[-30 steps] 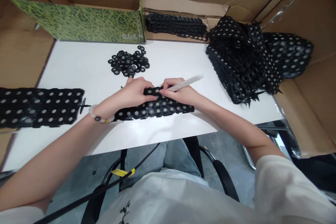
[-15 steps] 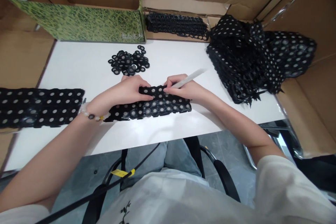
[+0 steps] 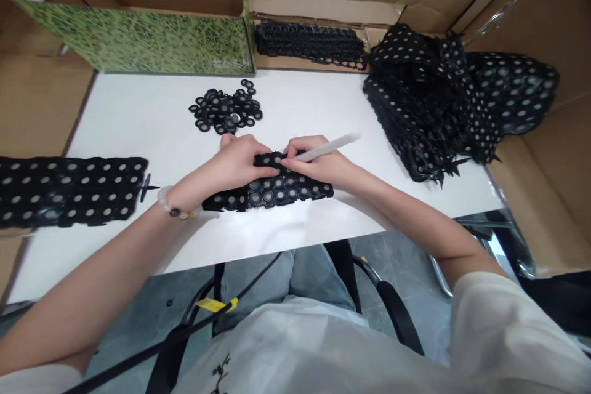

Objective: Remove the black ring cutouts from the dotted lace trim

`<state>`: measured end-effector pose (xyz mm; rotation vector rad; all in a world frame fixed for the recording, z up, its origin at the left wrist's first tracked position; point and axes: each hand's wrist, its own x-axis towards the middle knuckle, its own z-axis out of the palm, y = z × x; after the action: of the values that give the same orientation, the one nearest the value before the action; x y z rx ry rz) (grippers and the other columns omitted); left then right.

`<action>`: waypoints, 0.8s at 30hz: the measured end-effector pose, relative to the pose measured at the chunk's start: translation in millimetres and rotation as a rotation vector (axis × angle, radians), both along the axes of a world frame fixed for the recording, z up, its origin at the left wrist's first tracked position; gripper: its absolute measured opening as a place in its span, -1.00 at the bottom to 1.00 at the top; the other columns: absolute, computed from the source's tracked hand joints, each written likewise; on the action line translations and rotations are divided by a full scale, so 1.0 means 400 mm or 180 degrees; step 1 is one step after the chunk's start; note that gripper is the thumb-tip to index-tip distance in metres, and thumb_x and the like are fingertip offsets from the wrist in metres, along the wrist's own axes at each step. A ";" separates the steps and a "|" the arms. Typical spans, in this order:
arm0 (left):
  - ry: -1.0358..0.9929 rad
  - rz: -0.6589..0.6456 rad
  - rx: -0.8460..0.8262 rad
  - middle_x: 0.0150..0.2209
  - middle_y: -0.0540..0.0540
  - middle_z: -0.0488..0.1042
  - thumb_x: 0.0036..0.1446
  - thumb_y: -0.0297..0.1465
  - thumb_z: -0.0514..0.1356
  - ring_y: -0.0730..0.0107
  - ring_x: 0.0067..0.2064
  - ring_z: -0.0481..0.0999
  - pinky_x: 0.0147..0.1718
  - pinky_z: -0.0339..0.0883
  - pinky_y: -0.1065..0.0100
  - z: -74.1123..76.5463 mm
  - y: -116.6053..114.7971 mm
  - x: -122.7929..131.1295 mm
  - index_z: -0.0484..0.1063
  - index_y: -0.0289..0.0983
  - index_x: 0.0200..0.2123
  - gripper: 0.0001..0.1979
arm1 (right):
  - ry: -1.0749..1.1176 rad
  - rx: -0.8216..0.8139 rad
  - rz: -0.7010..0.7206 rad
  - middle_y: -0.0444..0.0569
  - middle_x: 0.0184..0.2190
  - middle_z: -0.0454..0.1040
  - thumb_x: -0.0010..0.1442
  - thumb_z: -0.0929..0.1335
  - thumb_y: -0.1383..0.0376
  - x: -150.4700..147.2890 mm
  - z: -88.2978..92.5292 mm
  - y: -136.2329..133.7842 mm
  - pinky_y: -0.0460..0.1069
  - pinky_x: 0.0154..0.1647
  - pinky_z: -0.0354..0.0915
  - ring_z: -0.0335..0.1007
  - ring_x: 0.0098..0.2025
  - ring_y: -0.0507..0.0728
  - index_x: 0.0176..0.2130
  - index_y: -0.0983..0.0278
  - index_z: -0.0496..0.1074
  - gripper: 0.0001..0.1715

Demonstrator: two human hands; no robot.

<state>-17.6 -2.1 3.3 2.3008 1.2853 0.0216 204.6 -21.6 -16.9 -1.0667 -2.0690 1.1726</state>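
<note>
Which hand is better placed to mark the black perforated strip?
Probably the right hand: it holds the white pen and touches the black perforated strip, while the left hand holds only the strip.

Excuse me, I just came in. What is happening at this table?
A seated person is working at a white table. Their left hand rests on a black perforated strip, and their right hand holds a white pen-like stick while its fingertips touch the same strip. A longer black strip lies to the left, a small pile of black rings lies ahead, and a heap of perforated strips lies to the right.
</note>
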 end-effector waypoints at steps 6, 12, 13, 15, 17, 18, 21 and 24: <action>-0.0080 -0.0002 -0.0015 -0.44 -0.12 0.51 0.17 -0.10 0.26 -0.08 -0.10 0.53 -0.02 0.12 0.08 -0.005 0.004 -0.004 0.40 -0.21 -0.52 -0.65 | 0.0080 -0.0134 -0.0194 -0.08 -0.42 0.48 0.28 0.40 0.05 -0.001 -0.004 -0.001 0.01 -0.24 0.18 0.29 -0.32 0.09 -0.43 0.23 0.31 -0.61; -0.0251 -0.0039 -0.0098 -0.30 -0.15 0.60 0.17 -0.12 0.27 -0.13 0.07 0.48 0.11 0.12 0.02 -0.010 0.004 -0.009 0.50 -0.21 -0.42 -0.71 | 0.0034 0.0056 -0.0233 -0.08 -0.42 0.47 0.31 0.38 0.02 -0.015 -0.015 -0.011 0.02 -0.23 0.18 0.31 -0.32 0.10 -0.43 0.21 0.29 -0.59; -0.0304 -0.0063 -0.0124 -0.28 -0.15 0.61 0.16 -0.11 0.27 -0.13 0.09 0.48 0.13 0.12 0.01 -0.013 0.005 -0.010 0.52 -0.21 -0.40 -0.72 | 0.0016 0.0156 -0.0249 -0.08 -0.42 0.46 0.32 0.37 0.03 -0.020 -0.019 -0.014 0.02 -0.24 0.17 0.30 -0.33 0.10 -0.43 0.21 0.28 -0.59; -0.0402 -0.0110 -0.0168 -0.29 -0.14 0.61 0.15 -0.10 0.26 -0.11 0.07 0.48 0.13 0.16 0.02 -0.017 0.010 -0.015 0.52 -0.21 -0.40 -0.71 | -0.0015 0.0332 -0.0292 -0.10 -0.43 0.42 0.33 0.36 0.04 -0.029 -0.028 -0.017 0.02 -0.24 0.14 0.28 -0.34 0.09 -0.42 0.21 0.27 -0.60; -0.0494 -0.0132 -0.0204 -0.32 -0.13 0.60 0.14 -0.07 0.26 -0.05 0.01 0.51 0.08 0.23 0.09 -0.020 0.017 -0.021 0.51 -0.21 -0.41 -0.68 | 0.0002 0.0399 -0.0311 -0.11 -0.43 0.40 0.34 0.36 0.04 -0.032 -0.032 -0.015 0.03 -0.24 0.13 0.26 -0.34 0.08 -0.41 0.21 0.26 -0.60; -0.0520 -0.0125 -0.0218 -0.33 -0.12 0.59 0.13 -0.05 0.25 -0.02 -0.02 0.53 0.04 0.26 0.14 -0.020 0.021 -0.025 0.52 -0.20 -0.42 -0.67 | 0.0033 0.0368 -0.0293 -0.11 -0.43 0.40 0.34 0.36 0.03 -0.030 -0.032 -0.012 0.02 -0.24 0.13 0.26 -0.34 0.08 -0.41 0.21 0.27 -0.59; -0.0441 -0.0056 -0.0202 -0.38 -0.09 0.60 0.10 0.02 0.26 0.04 -0.13 0.57 -0.06 0.30 0.21 -0.014 0.028 -0.035 0.54 -0.18 -0.43 -0.62 | 0.0141 0.0018 -0.0110 -0.11 -0.42 0.41 0.32 0.39 -0.02 -0.009 -0.021 0.005 0.01 -0.25 0.14 0.26 -0.33 0.08 -0.40 0.22 0.31 -0.56; -0.0137 0.0070 -0.0050 -0.40 -0.09 0.60 0.11 0.03 0.25 0.01 -0.15 0.58 -0.05 0.25 0.17 -0.004 0.026 -0.037 0.56 -0.18 -0.44 -0.61 | 0.0124 -0.0254 -0.0005 -0.14 -0.46 0.36 0.30 0.42 0.00 0.018 -0.003 0.019 0.00 -0.30 0.11 0.21 -0.36 0.07 -0.42 0.23 0.32 -0.56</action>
<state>-32.5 8.3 1.7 2.2607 1.2847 0.0682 211.7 -13.9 -18.1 -1.0736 -2.0062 1.2746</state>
